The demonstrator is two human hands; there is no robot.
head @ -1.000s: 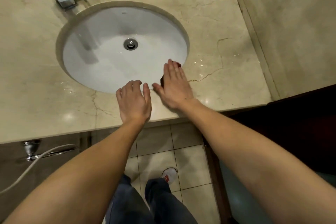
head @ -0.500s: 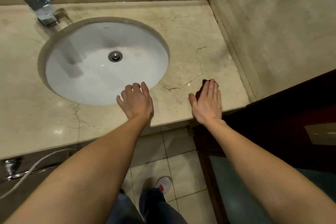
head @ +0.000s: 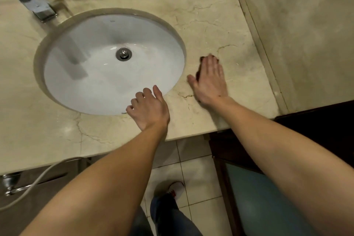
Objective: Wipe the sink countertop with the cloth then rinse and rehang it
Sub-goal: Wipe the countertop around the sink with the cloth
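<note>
A small dark cloth [head: 199, 71] lies on the beige marble countertop [head: 220, 25], just right of the sink. My right hand [head: 210, 80] is flat on top of the cloth, fingers together and pointing away from me. Only dark edges of the cloth show at the fingertips and beside the thumb. My left hand [head: 151, 109] rests on the counter at the front rim of the white oval basin [head: 92, 86], its fingers loosely curled over the rim and holding nothing.
A chrome faucet [head: 32, 0] stands at the back left, and a metal drain [head: 123, 54] sits in the basin. A beige wall [head: 306, 34] bounds the counter on the right, above a dark cabinet [head: 316, 120]. A hose [head: 38, 178] hangs under the counter. The floor tiles [head: 199, 174] lie below.
My right hand slid the cloth from the basin's front rim to the counter's front right, then away from me beside the basin. My left hand stayed at the front rim.
</note>
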